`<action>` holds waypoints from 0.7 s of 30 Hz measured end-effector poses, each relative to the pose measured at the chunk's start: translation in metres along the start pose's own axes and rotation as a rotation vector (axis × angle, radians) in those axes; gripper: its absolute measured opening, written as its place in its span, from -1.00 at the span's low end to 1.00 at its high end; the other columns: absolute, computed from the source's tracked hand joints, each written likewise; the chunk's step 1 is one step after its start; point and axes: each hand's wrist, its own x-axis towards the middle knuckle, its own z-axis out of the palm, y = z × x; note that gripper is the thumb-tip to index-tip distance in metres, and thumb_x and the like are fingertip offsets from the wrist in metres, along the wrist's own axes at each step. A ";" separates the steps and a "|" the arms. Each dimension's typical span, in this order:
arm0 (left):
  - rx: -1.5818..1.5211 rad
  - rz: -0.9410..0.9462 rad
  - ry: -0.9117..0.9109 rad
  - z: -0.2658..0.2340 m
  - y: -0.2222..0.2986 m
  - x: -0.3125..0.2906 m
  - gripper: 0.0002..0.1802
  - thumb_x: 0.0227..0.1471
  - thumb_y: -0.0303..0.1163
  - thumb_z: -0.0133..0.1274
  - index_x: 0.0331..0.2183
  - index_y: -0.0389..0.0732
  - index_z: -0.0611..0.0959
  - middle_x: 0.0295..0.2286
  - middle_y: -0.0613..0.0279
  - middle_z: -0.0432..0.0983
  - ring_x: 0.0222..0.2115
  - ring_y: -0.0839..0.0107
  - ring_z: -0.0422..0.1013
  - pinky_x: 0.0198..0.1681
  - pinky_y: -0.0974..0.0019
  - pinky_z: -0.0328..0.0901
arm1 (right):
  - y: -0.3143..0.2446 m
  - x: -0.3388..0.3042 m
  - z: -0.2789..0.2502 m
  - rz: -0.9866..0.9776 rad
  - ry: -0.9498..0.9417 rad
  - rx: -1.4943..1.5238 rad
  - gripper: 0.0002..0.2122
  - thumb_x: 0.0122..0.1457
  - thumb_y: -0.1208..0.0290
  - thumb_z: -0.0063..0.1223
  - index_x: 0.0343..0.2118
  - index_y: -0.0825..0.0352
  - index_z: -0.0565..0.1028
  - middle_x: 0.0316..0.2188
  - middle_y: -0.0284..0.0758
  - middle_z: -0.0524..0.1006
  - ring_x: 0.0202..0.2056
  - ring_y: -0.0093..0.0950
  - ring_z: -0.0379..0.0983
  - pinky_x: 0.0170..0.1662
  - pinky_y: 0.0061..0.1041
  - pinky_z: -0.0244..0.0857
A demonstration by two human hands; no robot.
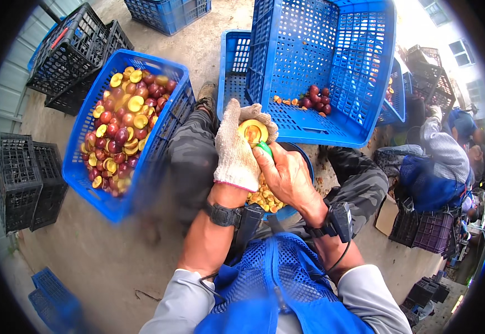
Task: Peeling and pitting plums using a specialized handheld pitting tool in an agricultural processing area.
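While the gloved left hand grips one halved plum, the bare right hand is closed round a green-handled tool touching it. Left of the plum, one blue crate holds many halves; beyond the plum, one tilted blue crate holds about seven whole plums.

You have no labels, signs or screens in view. One brown cardboard box sits at your right knee.

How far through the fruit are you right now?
Mostly done, it seems: the blue crate on the left is piled with halved fruit. In hand: the gloved left hand holds a fruit half while the right hand works a green-handled tool. Left: a few whole red fruits in the tilted crate.
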 end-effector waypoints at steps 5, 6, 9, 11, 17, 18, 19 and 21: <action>0.085 -0.190 -0.038 0.000 0.010 -0.003 -0.55 0.12 -0.03 -0.06 -0.52 -0.23 0.57 -0.65 0.09 0.49 -0.69 0.21 0.43 -0.60 0.23 0.36 | -0.006 -0.013 0.003 0.228 -0.092 0.296 -0.67 0.28 0.21 -0.24 -0.38 0.39 0.44 -0.57 0.06 0.44 -0.42 0.09 0.38 -0.39 -0.08 0.21; 0.128 -0.164 -0.004 0.002 0.011 -0.003 -0.55 0.12 -0.03 -0.06 -0.52 -0.23 0.57 -0.65 0.09 0.49 -0.69 0.21 0.43 -0.60 0.23 0.36 | -0.010 -0.011 0.004 0.260 -0.095 0.311 -0.68 0.28 0.21 -0.24 -0.38 0.39 0.44 -0.55 0.06 0.45 -0.41 0.09 0.39 -0.37 -0.08 0.22; 0.230 -0.107 0.034 0.000 0.011 0.000 -0.59 0.10 -0.07 -0.04 -0.52 -0.24 0.57 -0.64 0.10 0.49 -0.66 0.24 0.43 -0.58 0.25 0.35 | -0.005 -0.009 0.010 0.290 -0.140 0.435 -0.66 0.27 0.18 -0.23 -0.35 0.40 0.44 -0.44 0.05 0.48 -0.33 0.06 0.40 -0.33 -0.12 0.24; 0.304 -0.129 -0.004 -0.002 0.011 0.005 -0.65 0.06 -0.11 0.03 -0.52 -0.20 0.56 -0.61 0.15 0.49 -0.58 0.27 0.44 -0.49 0.25 0.36 | 0.000 -0.009 0.011 0.447 -0.197 0.601 -0.69 0.26 0.21 -0.23 -0.32 0.40 0.43 -0.42 0.02 0.48 -0.33 0.03 0.42 -0.33 -0.13 0.25; 0.248 -0.024 0.038 -0.007 -0.002 0.018 -0.56 0.13 -0.01 -0.10 -0.43 -0.22 0.56 -0.54 0.11 0.52 -0.56 0.22 0.44 -0.46 0.22 0.35 | 0.021 -0.013 0.039 0.026 0.104 0.114 -0.80 0.05 0.57 -0.11 -0.23 0.40 0.39 -0.53 -0.11 0.38 -0.55 -0.17 0.42 -0.57 -0.25 0.27; 0.190 -0.040 0.039 -0.008 -0.005 0.016 -0.55 0.14 0.00 -0.11 -0.41 -0.22 0.56 -0.53 0.11 0.52 -0.55 0.22 0.44 -0.46 0.21 0.36 | 0.022 -0.014 0.041 0.015 0.128 0.080 -0.80 0.05 0.57 -0.11 -0.23 0.41 0.40 -0.53 -0.12 0.38 -0.55 -0.17 0.41 -0.57 -0.25 0.27; 0.133 -0.055 0.041 -0.008 -0.007 0.014 -0.54 0.14 0.02 -0.12 -0.38 -0.21 0.56 -0.51 0.11 0.52 -0.54 0.21 0.45 -0.45 0.20 0.36 | 0.022 -0.015 0.041 0.002 0.152 0.045 -0.80 0.04 0.56 -0.11 -0.23 0.41 0.40 -0.53 -0.13 0.37 -0.56 -0.17 0.41 -0.57 -0.26 0.26; 0.178 -0.027 0.016 -0.007 -0.006 0.014 -0.51 0.15 0.06 -0.15 -0.36 -0.20 0.56 -0.51 0.12 0.53 -0.51 0.20 0.46 -0.41 0.18 0.38 | 0.016 -0.011 0.034 0.027 0.151 0.065 -0.77 0.04 0.58 -0.12 -0.20 0.41 0.39 -0.54 -0.14 0.36 -0.56 -0.16 0.40 -0.56 -0.26 0.27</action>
